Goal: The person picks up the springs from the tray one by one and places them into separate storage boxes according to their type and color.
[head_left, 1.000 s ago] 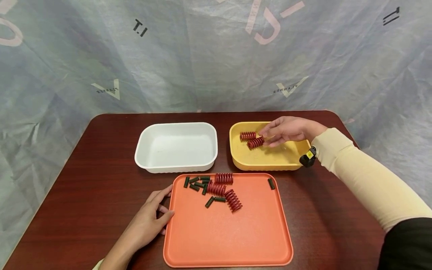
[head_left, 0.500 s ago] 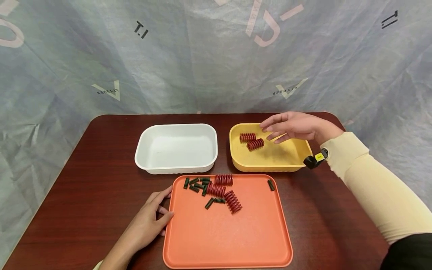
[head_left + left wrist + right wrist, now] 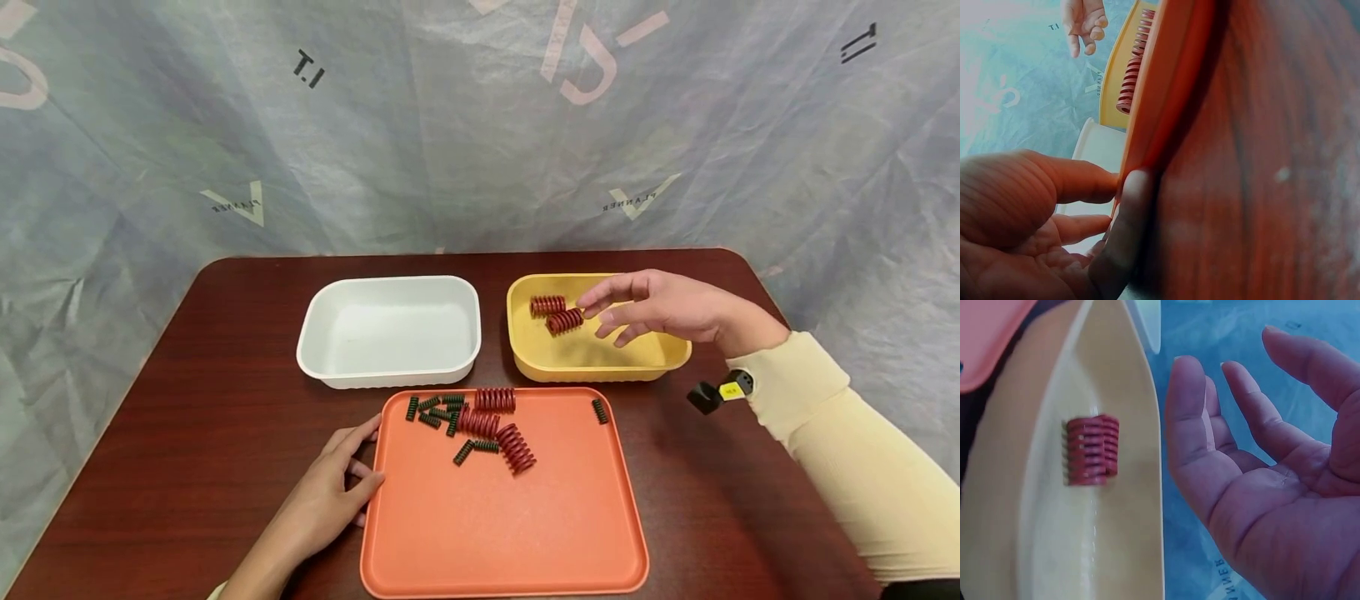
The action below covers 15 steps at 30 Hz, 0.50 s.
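My left hand (image 3: 322, 492) holds the left rim of an orange tray (image 3: 502, 533); in the left wrist view its thumb and fingers (image 3: 1132, 200) pinch the edge. Three large red springs (image 3: 517, 450) and several small dark green springs (image 3: 464, 452) lie toward the tray's back. One green spring (image 3: 599, 412) lies apart in its back right corner. My right hand (image 3: 660, 308) hovers over the yellow bin (image 3: 600, 373), fingers spread and relaxed with nothing in them. Two red springs (image 3: 1085, 450) lie on that bin's floor, left of the fingertips in the head view.
A white bin (image 3: 390, 379) stands left of the yellow one, behind the tray. All of it sits on a dark reddish wooden table (image 3: 187, 417). A grey printed curtain (image 3: 420, 125) hangs behind the table's far edge.
My right hand has drawn back from the red springs in the yellow bin, first up and right, then lower. Its fingers have parted. The left hand and the springs stay put.
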Tool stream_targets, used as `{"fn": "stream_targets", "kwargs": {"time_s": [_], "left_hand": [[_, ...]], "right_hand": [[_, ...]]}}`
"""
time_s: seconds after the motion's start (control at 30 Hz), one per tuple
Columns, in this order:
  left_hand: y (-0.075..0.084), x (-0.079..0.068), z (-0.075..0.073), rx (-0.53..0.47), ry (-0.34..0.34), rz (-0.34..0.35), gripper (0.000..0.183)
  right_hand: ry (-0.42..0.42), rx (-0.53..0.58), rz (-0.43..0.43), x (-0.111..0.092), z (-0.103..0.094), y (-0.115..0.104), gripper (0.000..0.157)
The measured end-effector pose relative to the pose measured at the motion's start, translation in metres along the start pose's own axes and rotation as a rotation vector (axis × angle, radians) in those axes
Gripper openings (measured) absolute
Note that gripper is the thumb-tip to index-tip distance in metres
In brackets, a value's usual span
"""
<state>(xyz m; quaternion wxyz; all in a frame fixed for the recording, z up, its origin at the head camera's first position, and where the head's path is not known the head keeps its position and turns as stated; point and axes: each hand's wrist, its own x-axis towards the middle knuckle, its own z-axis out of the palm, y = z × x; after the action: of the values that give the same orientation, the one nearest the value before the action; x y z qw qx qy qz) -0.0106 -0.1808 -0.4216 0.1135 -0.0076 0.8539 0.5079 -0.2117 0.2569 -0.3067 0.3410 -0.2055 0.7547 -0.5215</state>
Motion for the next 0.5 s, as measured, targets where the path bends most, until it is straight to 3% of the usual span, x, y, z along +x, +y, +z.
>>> {"fn": "stream_targets", "kwargs": {"time_s": [0.17, 0.5], "left_hand": [[0.000, 0.000, 0.000, -0.005, -0.002, 0.000, 0.073], [0.000, 0.000, -0.001, 0.002, -0.004, 0.005, 0.073]], "right_hand": [[-0.009, 0.015, -0.054, -0.008, 0.012, 0.005, 0.042], [-0.021, 0.096, -0.107, -0.016, 0.042, 0.019, 0.035]]}}
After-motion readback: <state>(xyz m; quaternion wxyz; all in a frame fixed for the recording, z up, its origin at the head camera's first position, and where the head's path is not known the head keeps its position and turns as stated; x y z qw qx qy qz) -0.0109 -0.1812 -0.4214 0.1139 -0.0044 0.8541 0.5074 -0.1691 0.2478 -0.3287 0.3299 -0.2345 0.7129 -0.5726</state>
